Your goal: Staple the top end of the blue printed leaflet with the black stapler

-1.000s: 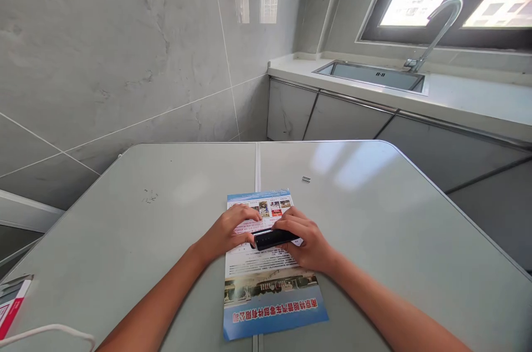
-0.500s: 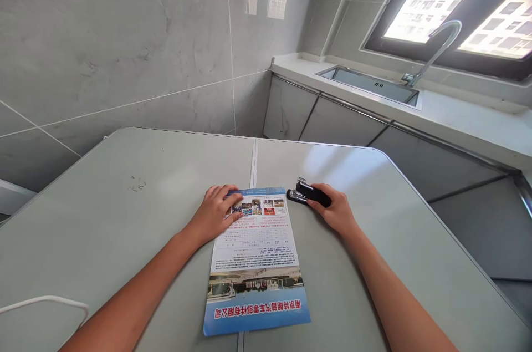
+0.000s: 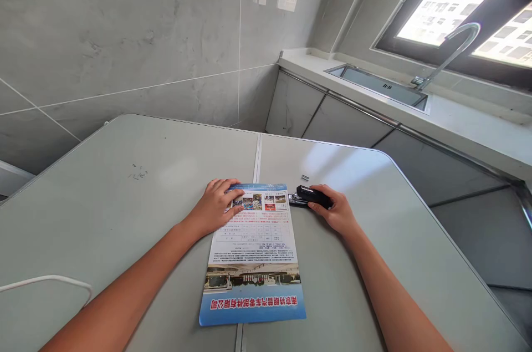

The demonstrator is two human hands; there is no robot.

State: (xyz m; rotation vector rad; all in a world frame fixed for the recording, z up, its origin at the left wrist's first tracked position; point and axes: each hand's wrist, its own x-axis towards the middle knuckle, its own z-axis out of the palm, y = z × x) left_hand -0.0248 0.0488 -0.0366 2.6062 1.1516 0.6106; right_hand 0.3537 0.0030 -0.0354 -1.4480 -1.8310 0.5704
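A printed leaflet (image 3: 253,252) with a blue band and red lettering lies upside down to me on the table. My left hand (image 3: 218,205) grips its upper left edge, the thumb and fingers over the printed side. In my right hand (image 3: 336,210) is a black stapler (image 3: 313,195), held around its body. The stapler's front end meets the leaflet's upper right edge, and the paper covers the tip of its lower jaw. A short strip of staples (image 3: 305,177) lies on the table just beyond the stapler.
The pale folding table (image 3: 166,219) has a seam down its middle. Small loose staples (image 3: 139,173) are scattered at the left. A white cable (image 3: 50,278) lies near my left forearm. Beyond the table stand a counter with a sink (image 3: 382,86) and a tap (image 3: 453,52).
The stapler has moved left, so its front now overlaps the leaflet's right edge. My left hand stays on the leaflet. The view has shifted slightly.
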